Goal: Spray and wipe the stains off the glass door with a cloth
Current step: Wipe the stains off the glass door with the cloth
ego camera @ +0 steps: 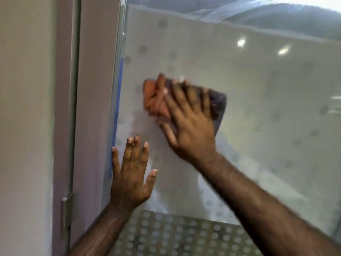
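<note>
The glass door (249, 100) fills the view, frosted with faint grey dots and streaked with reflections. My right hand (190, 124) presses a cloth (155, 100) flat against the glass near the door's left edge; the cloth is orange on the left and dark grey on the right, and it is blurred. My left hand (132, 174) rests lower down with fingers spread, palm flat on the glass beside the edge. A whitish wet smear shows on the glass between and below the hands. No spray bottle is in view.
A grey door frame (92, 108) with a vertical metal strip and a hinge (66, 213) stands to the left, beside a pale wall (25, 126). A blue strip (118, 108) runs along the glass edge. The bottom panel (175, 235) has clearer dots.
</note>
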A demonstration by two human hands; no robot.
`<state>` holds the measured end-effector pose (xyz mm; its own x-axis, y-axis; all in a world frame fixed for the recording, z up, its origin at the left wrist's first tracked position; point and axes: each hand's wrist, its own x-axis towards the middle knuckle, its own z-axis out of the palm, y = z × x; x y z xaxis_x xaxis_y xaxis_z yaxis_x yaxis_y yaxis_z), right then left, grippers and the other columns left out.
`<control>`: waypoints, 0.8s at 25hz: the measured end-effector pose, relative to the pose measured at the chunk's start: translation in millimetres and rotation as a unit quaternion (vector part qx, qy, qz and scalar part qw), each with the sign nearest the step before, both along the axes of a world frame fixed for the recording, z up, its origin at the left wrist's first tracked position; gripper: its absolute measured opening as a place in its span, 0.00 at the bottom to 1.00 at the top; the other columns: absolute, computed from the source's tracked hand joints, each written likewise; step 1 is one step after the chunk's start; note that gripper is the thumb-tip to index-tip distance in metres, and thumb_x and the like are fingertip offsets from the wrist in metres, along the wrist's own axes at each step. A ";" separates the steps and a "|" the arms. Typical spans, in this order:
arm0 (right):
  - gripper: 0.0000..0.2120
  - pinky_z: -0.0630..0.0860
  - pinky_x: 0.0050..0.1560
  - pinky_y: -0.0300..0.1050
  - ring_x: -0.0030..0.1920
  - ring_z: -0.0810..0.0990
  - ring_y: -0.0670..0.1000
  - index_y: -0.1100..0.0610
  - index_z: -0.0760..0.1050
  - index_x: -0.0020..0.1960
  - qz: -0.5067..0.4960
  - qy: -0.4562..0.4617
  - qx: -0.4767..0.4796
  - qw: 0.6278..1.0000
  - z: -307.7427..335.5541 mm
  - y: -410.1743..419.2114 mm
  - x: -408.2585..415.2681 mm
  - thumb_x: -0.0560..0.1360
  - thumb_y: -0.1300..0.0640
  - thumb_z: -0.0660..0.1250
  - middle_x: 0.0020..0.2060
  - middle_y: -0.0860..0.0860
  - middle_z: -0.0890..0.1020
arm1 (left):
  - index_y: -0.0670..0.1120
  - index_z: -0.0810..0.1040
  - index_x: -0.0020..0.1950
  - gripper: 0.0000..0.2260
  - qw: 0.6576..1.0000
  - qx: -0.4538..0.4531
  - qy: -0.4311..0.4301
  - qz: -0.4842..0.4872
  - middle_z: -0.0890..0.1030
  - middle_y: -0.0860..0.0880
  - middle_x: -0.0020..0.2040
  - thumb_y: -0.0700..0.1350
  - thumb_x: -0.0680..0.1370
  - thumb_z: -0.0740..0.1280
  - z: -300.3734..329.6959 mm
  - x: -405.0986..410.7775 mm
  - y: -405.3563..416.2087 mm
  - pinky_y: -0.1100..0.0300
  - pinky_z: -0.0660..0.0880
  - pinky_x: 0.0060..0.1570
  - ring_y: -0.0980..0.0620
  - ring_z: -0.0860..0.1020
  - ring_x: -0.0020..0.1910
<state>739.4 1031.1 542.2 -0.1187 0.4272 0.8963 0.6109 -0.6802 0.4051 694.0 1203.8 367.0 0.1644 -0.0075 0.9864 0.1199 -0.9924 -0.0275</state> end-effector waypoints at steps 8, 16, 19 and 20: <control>0.28 0.55 0.87 0.64 0.88 0.58 0.58 0.58 0.64 0.86 0.042 -0.018 -0.100 0.994 -16.9 -9.0 -1.3 0.87 0.54 0.61 0.86 0.56 0.64 | 0.38 0.60 0.86 0.35 1.000 0.003 0.005 0.009 0.59 0.35 0.87 0.58 0.85 0.59 0.7 0.5 0.8 0.29 0.43 0.84 0.36 0.56 0.87; 0.36 0.48 0.87 0.62 0.88 0.52 0.65 0.64 0.55 0.87 -0.036 0.130 0.422 0.896 96.1 -145.2 56.2 0.83 0.52 0.55 0.88 0.61 0.58 | 0.38 0.59 0.86 0.35 1.000 0.027 0.000 0.016 0.58 0.35 0.87 0.59 0.86 0.56 -0.2 1.8 3.7 0.27 0.46 0.83 0.37 0.54 0.88; 0.34 0.46 0.87 0.60 0.89 0.51 0.62 0.64 0.54 0.88 -0.030 0.181 0.571 0.800 54.0 -191.1 66.0 0.88 0.48 0.55 0.88 0.59 0.58 | 0.36 0.60 0.85 0.35 1.000 0.026 -0.002 0.011 0.60 0.33 0.86 0.56 0.84 0.60 2.0 0.0 1.3 0.27 0.48 0.83 0.37 0.54 0.88; 0.33 0.47 0.87 0.60 0.89 0.51 0.61 0.62 0.55 0.88 -0.028 0.189 0.590 0.785 45.8 -195.3 66.2 0.88 0.47 0.56 0.88 0.58 0.58 | 0.36 0.61 0.84 0.35 1.000 0.024 -0.006 0.000 0.60 0.32 0.85 0.56 0.84 0.61 2.9 -1.3 -0.2 0.27 0.48 0.83 0.37 0.54 0.88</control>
